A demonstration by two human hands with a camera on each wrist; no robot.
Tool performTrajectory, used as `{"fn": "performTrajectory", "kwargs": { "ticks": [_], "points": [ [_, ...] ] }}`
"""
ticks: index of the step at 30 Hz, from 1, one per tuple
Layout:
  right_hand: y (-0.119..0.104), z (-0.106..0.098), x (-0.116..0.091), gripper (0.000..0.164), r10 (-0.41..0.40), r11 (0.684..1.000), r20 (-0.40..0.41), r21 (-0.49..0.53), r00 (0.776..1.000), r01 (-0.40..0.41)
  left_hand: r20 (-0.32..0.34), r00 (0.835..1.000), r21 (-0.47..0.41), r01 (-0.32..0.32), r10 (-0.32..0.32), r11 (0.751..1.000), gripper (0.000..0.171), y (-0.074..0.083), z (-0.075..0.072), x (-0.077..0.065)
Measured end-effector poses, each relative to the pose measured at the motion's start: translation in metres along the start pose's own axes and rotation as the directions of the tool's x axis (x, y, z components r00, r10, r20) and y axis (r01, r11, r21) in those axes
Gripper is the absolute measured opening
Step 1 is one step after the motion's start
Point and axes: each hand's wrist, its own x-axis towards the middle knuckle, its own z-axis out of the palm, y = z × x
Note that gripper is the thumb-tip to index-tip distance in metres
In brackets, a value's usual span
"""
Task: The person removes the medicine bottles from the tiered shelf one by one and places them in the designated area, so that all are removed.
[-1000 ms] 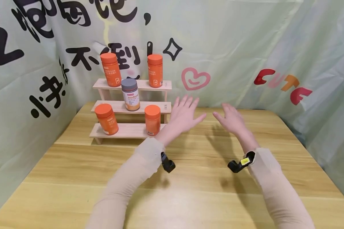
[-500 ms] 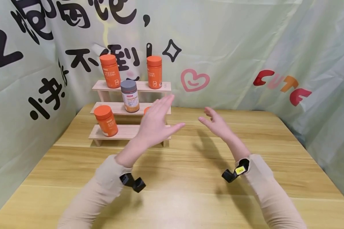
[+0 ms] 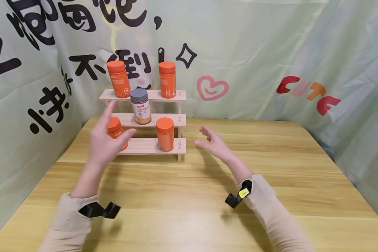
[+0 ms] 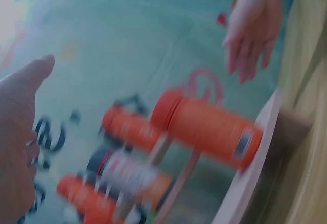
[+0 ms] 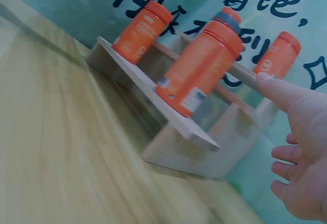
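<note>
A three-step wooden rack [image 3: 140, 147] carries several bottles. On its top step stand two orange bottles, the left one [image 3: 119, 82] and the right one [image 3: 168, 82]. One grey-capped bottle [image 3: 140, 108] with a white label is on the middle step. The bottom step has an orange bottle at right [image 3: 165, 138] and another at left [image 3: 114, 130], partly hidden behind my left hand [image 3: 103, 143]. That hand is raised, thumb apart from straight fingers, holding nothing. My right hand [image 3: 216, 145] hovers right of the rack, fingers loosely extended, touching no bottle.
The rack stands at the back left of a wooden table [image 3: 189, 199]. Behind it hangs a pale green printed cloth [image 3: 255, 52], which also rises along both sides. Each wrist wears a black camera, such as the left one [image 3: 100, 210].
My left hand has swept leftward from the rack's right end to its left end, uncovering the lower right bottle. My right hand has drifted left and slightly nearer. The bottles keep their places.
</note>
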Motion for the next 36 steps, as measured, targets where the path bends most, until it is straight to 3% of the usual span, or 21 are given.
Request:
{"fn": "performTrajectory", "kwargs": {
  "ticks": [3,5,8,11,15,19,23,27,36],
  "points": [
    [0.001,0.012,0.003,0.076,0.000,1.000,0.014,0.022,1.000,-0.001,-0.069,0.987,-0.020,0.145,-0.146,0.989,0.077,-0.019,-0.021,-0.001],
    [0.001,0.019,0.005,0.075,0.004,1.000,0.022,0.030,1.000,-0.005,-0.086,0.961,-0.062,0.258,-0.262,0.964,0.074,-0.033,-0.033,-0.001],
    [0.004,0.030,0.009,0.073,0.022,0.999,0.034,0.036,0.999,-0.024,-0.041,0.910,-0.114,0.405,-0.412,0.907,0.075,-0.056,-0.049,-0.003],
    [0.006,0.039,0.012,0.073,0.059,0.997,0.038,0.042,0.998,-0.061,0.073,0.866,-0.116,0.501,-0.495,0.858,0.078,-0.078,-0.059,-0.007],
    [0.010,0.046,0.015,0.076,0.087,0.995,0.050,0.043,0.995,-0.089,0.253,0.811,-0.085,0.563,-0.528,0.822,0.083,-0.107,-0.063,-0.014],
    [0.016,0.051,0.015,0.079,0.083,0.996,0.079,0.026,0.993,-0.085,0.422,0.730,-0.064,0.616,-0.538,0.785,0.087,-0.132,-0.061,-0.021],
    [0.022,0.053,0.017,0.079,0.077,0.996,0.088,0.042,0.993,-0.081,0.537,0.669,-0.043,0.631,-0.514,0.775,0.087,-0.150,-0.056,-0.027],
    [0.025,0.053,0.018,0.079,0.068,0.996,0.095,0.054,0.993,-0.073,0.592,0.633,-0.014,0.626,-0.498,0.779,0.085,-0.158,-0.051,-0.030],
    [0.026,0.053,0.022,0.076,0.050,0.999,0.095,-0.001,0.994,-0.050,0.609,0.597,0.009,0.653,-0.522,0.757,0.085,-0.167,-0.048,-0.032]
  ]
}}
